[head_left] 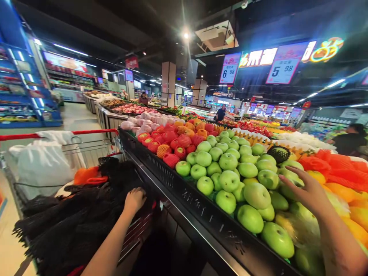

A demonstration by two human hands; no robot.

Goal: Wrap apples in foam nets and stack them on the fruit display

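My right hand is over the right end of a bank of green apples, thumb and fingers apart, holding nothing. Close to its fingertips are a green apple and a black foam net sleeve. My left hand is at the right side of a shopping cart, fingers curled at the edge of a heap of black foam netting. What those fingers hold, if anything, is hidden. Below my right hand, a clear plastic bag seems to lie among the apples.
The black display crate slants across the front. Red apples in foam nets sit left of the green ones, oranges to the right. A white bag is inside the cart. People stand farther back and at far right.
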